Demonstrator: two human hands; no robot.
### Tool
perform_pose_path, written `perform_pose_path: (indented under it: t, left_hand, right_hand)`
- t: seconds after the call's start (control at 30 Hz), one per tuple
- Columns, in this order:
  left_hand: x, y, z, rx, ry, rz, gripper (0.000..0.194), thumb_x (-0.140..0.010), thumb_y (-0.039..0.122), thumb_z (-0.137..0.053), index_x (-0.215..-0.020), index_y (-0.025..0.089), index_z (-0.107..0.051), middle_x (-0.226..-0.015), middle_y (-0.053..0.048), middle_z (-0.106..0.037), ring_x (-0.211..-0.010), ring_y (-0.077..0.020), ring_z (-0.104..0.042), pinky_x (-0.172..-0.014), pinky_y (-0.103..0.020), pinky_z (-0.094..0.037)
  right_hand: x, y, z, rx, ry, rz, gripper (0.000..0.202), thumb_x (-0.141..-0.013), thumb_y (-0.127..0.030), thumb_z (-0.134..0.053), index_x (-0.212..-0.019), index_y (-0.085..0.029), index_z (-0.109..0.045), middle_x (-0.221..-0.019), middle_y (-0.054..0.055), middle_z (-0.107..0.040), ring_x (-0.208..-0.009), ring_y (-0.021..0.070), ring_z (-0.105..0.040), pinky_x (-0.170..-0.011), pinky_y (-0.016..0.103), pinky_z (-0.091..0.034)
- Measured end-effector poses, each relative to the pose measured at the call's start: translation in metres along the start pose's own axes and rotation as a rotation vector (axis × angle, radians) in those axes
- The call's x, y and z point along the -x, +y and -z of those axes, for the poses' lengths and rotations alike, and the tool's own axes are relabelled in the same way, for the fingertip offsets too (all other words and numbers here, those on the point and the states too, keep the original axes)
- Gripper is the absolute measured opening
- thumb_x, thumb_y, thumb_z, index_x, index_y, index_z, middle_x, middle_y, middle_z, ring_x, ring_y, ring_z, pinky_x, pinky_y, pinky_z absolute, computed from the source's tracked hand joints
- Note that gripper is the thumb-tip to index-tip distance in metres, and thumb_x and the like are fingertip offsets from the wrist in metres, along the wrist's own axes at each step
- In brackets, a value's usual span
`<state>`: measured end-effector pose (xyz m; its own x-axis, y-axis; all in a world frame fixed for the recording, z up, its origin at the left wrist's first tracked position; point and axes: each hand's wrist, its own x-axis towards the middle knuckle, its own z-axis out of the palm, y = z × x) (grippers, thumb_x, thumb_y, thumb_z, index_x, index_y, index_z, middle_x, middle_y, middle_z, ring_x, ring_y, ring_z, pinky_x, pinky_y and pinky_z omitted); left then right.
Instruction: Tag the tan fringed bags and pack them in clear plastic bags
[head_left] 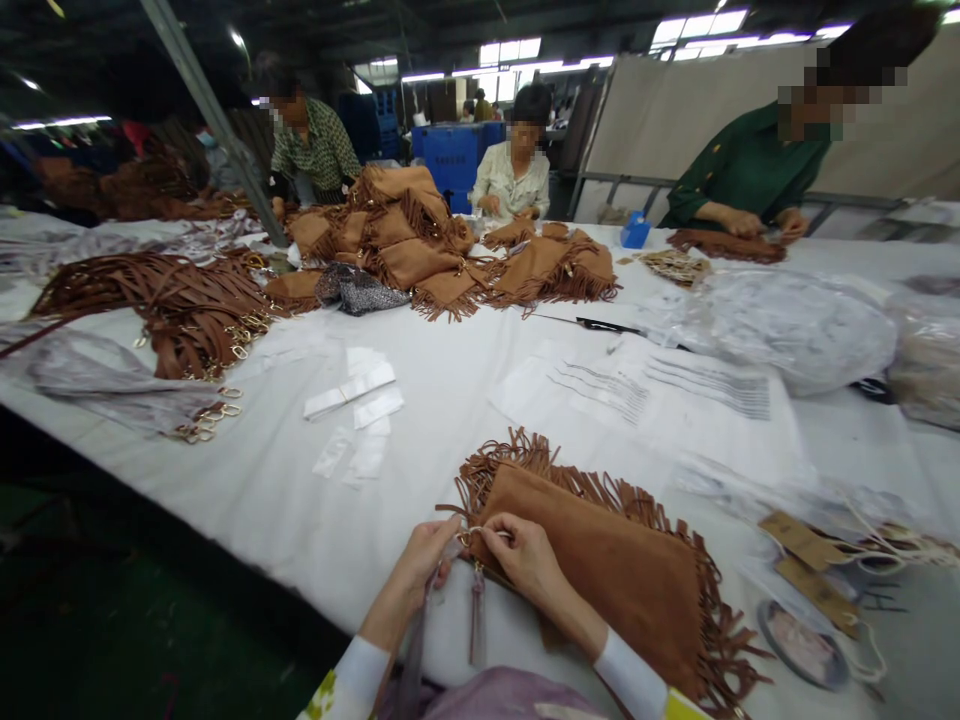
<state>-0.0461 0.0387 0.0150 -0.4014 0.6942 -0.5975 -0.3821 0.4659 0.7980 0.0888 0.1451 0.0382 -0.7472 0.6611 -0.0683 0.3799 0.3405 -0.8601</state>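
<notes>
A brown fringed suede bag point(600, 560) lies flat on the table before me. At its near left corner my left hand point(429, 555) is closed around a strap in clear plastic wrap point(420, 630), which hangs down toward my lap. Close beside it my right hand point(521, 555) pinches a thin white cord point(477, 530) near a gold metal ring point(465, 538). Its wrist rests over the bag's near edge. Below the two hands dangles a wrapped tassel point(478, 615). My fingertips partly hide how cord, ring and strap join.
Brown straps with gold clasps point(187, 300) and wrapped straps point(120, 380) lie left. Fringed bags point(405, 235) are heaped at the back. White slips point(360, 385) lie mid-table. Card tags with cords point(806, 545) and a roll of tape point(802, 640) are right. Several people work across the table.
</notes>
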Motion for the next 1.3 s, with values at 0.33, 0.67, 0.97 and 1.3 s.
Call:
perform_pose_path:
  t: [0.33, 0.67, 0.97, 1.3]
  left_hand:
    - [-0.005, 0.005, 0.01, 0.09, -0.195, 0.102, 0.024, -0.061, 0.036, -0.068, -0.067, 0.013, -0.064, -0.053, 0.003, -0.057, -0.045, -0.0072, -0.046, -0.044, -0.02, -0.033]
    - [-0.006, 0.007, 0.015, 0.089, -0.277, 0.037, 0.036, -0.053, 0.04, -0.08, -0.071, 0.011, -0.068, -0.06, 0.001, -0.059, -0.049, -0.0047, -0.043, -0.048, -0.02, -0.028]
    - [-0.01, -0.001, 0.01, -0.115, -0.133, -0.11, 0.028, -0.065, 0.043, -0.065, -0.063, 0.015, -0.059, -0.051, 0.002, -0.054, -0.043, -0.0083, -0.037, -0.046, -0.023, -0.026]
    - [-0.006, 0.04, 0.002, -0.267, 0.024, -0.571, 0.023, -0.084, 0.041, -0.051, -0.074, 0.02, -0.054, -0.079, 0.001, -0.052, -0.079, -0.0143, -0.05, -0.077, -0.027, -0.041]
  right_hand:
    - [0.002, -0.009, 0.004, 0.02, -0.065, 0.014, 0.02, -0.079, -0.027, -0.053, -0.067, -0.019, -0.067, -0.066, 0.002, -0.069, -0.061, 0.016, -0.06, -0.054, 0.023, -0.039]
    - [-0.003, -0.015, -0.002, 0.229, -0.089, 0.021, 0.018, -0.077, -0.023, -0.054, -0.071, -0.021, -0.071, -0.072, 0.004, -0.072, -0.066, 0.0182, -0.065, -0.06, 0.024, -0.042]
    - [-0.003, -0.006, -0.006, 0.148, -0.115, 0.119, 0.024, -0.087, -0.029, -0.053, -0.077, -0.02, -0.073, -0.076, 0.005, -0.072, -0.071, 0.0184, -0.064, -0.066, 0.026, -0.044]
    - [-0.024, -0.016, 0.004, -0.06, -0.1, 0.129, 0.021, -0.086, -0.029, -0.054, -0.079, -0.018, -0.07, -0.071, 0.002, -0.07, -0.065, 0.0161, -0.061, -0.063, 0.024, -0.043]
